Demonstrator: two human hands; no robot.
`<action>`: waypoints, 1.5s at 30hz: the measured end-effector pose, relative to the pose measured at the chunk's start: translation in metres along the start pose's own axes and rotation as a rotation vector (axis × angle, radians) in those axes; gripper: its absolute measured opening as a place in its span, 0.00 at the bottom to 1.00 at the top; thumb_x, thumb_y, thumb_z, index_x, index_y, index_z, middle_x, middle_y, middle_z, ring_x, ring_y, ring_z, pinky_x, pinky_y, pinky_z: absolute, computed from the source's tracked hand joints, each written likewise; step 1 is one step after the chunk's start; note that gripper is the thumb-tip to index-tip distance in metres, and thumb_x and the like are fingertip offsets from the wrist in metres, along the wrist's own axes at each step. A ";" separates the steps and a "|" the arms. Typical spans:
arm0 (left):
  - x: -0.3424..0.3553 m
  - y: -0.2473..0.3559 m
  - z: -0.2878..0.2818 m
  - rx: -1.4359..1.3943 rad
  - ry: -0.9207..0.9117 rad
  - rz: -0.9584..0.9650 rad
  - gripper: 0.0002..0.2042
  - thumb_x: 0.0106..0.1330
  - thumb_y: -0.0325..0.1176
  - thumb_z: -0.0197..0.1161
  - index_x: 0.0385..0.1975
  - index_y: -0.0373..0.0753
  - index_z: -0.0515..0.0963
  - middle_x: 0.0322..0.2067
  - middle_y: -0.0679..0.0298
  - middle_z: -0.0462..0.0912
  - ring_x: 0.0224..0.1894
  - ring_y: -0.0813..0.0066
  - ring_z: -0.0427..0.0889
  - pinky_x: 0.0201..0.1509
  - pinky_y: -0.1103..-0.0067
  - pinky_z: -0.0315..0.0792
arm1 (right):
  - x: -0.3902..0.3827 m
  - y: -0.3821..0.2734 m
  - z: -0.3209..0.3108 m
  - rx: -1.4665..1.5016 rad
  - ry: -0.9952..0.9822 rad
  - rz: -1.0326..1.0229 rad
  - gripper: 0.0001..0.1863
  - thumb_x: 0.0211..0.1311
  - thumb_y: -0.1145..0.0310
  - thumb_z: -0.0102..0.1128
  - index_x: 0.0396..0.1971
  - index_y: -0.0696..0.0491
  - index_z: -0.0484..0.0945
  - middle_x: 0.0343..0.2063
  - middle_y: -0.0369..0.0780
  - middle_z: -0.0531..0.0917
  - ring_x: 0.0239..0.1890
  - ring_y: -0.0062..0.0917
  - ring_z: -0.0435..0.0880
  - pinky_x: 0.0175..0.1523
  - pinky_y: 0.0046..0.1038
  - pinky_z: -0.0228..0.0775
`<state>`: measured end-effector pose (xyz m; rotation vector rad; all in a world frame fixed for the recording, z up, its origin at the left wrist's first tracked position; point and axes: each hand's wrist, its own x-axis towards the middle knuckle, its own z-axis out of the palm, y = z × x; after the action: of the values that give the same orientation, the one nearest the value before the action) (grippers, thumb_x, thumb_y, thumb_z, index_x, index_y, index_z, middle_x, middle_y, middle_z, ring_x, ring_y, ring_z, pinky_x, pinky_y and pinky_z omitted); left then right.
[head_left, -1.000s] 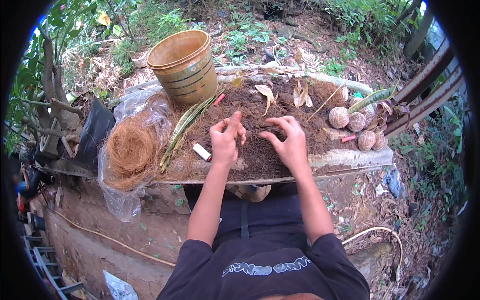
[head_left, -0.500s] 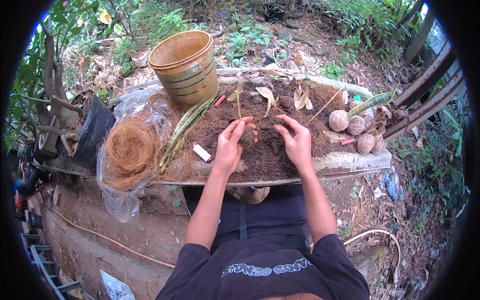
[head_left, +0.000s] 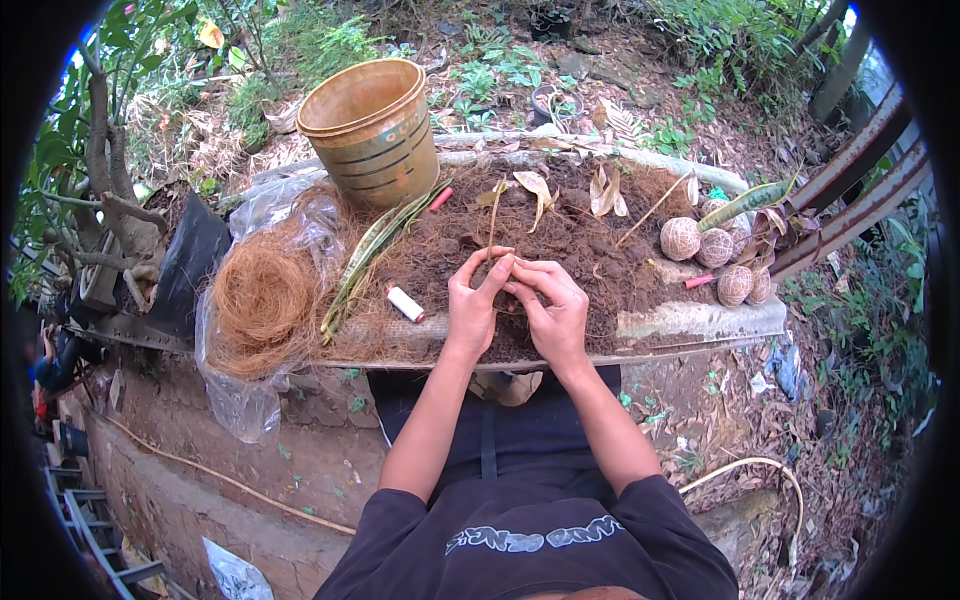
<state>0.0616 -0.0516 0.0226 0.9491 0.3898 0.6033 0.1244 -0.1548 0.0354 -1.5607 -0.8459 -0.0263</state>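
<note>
A thin brown plant stem [head_left: 493,222] with a small withered leaf at its top stands up from the fingers of my left hand [head_left: 472,310], which is closed on its lower end. My right hand [head_left: 556,318] is pinched against the left one; its fingertips meet the left fingers at the stem's base, and what lies between them is hidden. Both hands are over dark loose soil [head_left: 600,270] mixed with fibre. Left of them lie a white thread spool [head_left: 405,304] and long variegated leaves [head_left: 368,255].
Brown coconut fibre [head_left: 262,290] rests on clear plastic at the left. Behind it stands a dirty yellow bucket [head_left: 375,155]. Several string-wrapped balls [head_left: 681,240] sit at the right, near a red roll [head_left: 699,282] and rusty metal bars [head_left: 860,205]. Dry leaves [head_left: 606,193] lie on the soil.
My right hand has moved left from open and apart, and its fingers now meet the left hand's. The left hand still holds the stem, whose top has shifted slightly right.
</note>
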 end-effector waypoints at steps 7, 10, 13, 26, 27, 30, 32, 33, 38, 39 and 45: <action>-0.001 -0.001 -0.004 0.098 -0.013 0.008 0.12 0.67 0.35 0.67 0.43 0.35 0.78 0.34 0.66 0.83 0.31 0.85 0.81 0.26 0.86 0.73 | 0.000 -0.003 -0.009 -0.074 -0.070 0.037 0.11 0.54 0.77 0.69 0.40 0.55 0.87 0.40 0.43 0.85 0.43 0.30 0.87 0.45 0.29 0.80; -0.001 0.004 -0.004 0.186 0.006 0.034 0.10 0.68 0.34 0.65 0.42 0.35 0.78 0.33 0.66 0.83 0.30 0.86 0.80 0.26 0.86 0.73 | 0.001 -0.003 -0.010 -0.064 -0.092 0.004 0.11 0.54 0.77 0.69 0.39 0.56 0.87 0.41 0.43 0.85 0.45 0.30 0.87 0.45 0.29 0.80; -0.005 0.009 -0.001 0.260 0.036 0.145 0.09 0.69 0.33 0.62 0.41 0.34 0.78 0.34 0.66 0.82 0.28 0.86 0.79 0.27 0.87 0.73 | 0.005 -0.008 -0.011 0.154 -0.122 0.132 0.11 0.54 0.79 0.69 0.39 0.57 0.86 0.44 0.44 0.84 0.47 0.29 0.86 0.48 0.29 0.81; -0.016 0.012 0.018 0.405 0.103 0.306 0.11 0.73 0.38 0.56 0.39 0.36 0.75 0.34 0.68 0.77 0.40 0.83 0.75 0.31 0.82 0.72 | 0.002 -0.005 -0.006 0.575 -0.059 0.392 0.11 0.58 0.82 0.67 0.42 0.63 0.83 0.46 0.43 0.82 0.49 0.25 0.83 0.53 0.27 0.80; -0.014 0.008 0.016 0.273 0.072 0.277 0.13 0.75 0.40 0.53 0.40 0.36 0.75 0.35 0.67 0.78 0.41 0.82 0.76 0.34 0.82 0.73 | 0.002 0.000 -0.005 0.577 -0.042 0.402 0.11 0.59 0.82 0.66 0.42 0.63 0.83 0.45 0.43 0.82 0.48 0.25 0.83 0.52 0.27 0.80; -0.009 -0.001 0.010 0.105 0.033 0.262 0.19 0.79 0.45 0.45 0.41 0.34 0.76 0.37 0.65 0.79 0.43 0.80 0.77 0.43 0.80 0.73 | 0.000 0.000 -0.001 0.621 -0.007 0.393 0.11 0.59 0.84 0.64 0.42 0.64 0.83 0.43 0.42 0.83 0.47 0.25 0.84 0.53 0.26 0.80; -0.005 0.000 0.014 0.286 0.063 0.343 0.23 0.81 0.47 0.40 0.42 0.33 0.77 0.39 0.63 0.81 0.45 0.78 0.77 0.52 0.78 0.72 | 0.000 0.002 0.001 0.561 0.024 0.324 0.11 0.60 0.84 0.63 0.43 0.64 0.82 0.43 0.43 0.83 0.47 0.24 0.84 0.54 0.26 0.80; -0.007 0.003 0.016 0.344 0.054 0.329 0.23 0.81 0.44 0.39 0.44 0.32 0.77 0.43 0.61 0.81 0.48 0.76 0.77 0.60 0.76 0.66 | -0.001 0.006 0.001 0.544 0.033 0.281 0.11 0.60 0.84 0.64 0.43 0.64 0.82 0.44 0.43 0.83 0.47 0.24 0.84 0.53 0.26 0.80; -0.004 0.006 0.006 0.103 -0.032 0.136 0.25 0.80 0.51 0.39 0.51 0.34 0.76 0.45 0.62 0.79 0.50 0.77 0.75 0.56 0.76 0.70 | -0.002 0.004 -0.001 0.600 0.075 0.417 0.12 0.61 0.81 0.65 0.45 0.63 0.82 0.46 0.42 0.83 0.48 0.22 0.83 0.53 0.27 0.78; -0.003 0.006 0.002 -0.022 -0.037 0.103 0.25 0.80 0.51 0.39 0.52 0.34 0.75 0.45 0.62 0.79 0.49 0.77 0.76 0.56 0.76 0.71 | -0.002 0.011 0.001 0.667 0.073 0.469 0.11 0.62 0.79 0.65 0.45 0.61 0.81 0.48 0.41 0.82 0.48 0.21 0.82 0.53 0.26 0.77; 0.001 0.013 0.006 -0.081 0.045 0.090 0.21 0.77 0.45 0.50 0.56 0.33 0.73 0.39 0.64 0.79 0.39 0.80 0.78 0.42 0.80 0.77 | 0.001 0.018 -0.001 0.988 0.193 0.575 0.10 0.66 0.78 0.62 0.46 0.59 0.78 0.47 0.40 0.82 0.47 0.20 0.81 0.53 0.25 0.76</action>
<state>0.0618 -0.0490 0.0364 0.8797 0.3615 0.7189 0.1349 -0.1544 0.0210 -0.7809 -0.1496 0.5664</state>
